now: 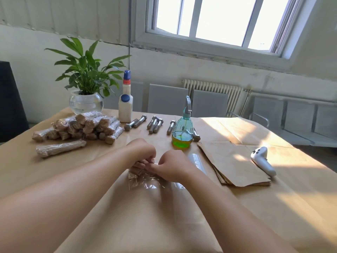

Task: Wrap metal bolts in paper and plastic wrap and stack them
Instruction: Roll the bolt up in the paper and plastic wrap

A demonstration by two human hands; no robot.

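Head | left hand [144, 152], right hand [173, 166] pinch plastic-wrapped bolt [135, 172] | mid-table [127, 216]

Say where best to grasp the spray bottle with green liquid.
Probably the spray bottle is best taken at its narrow neck under the trigger head, coming from the near right side: it stands upright, its body bulges wide, and bare bolts lie close on its left.
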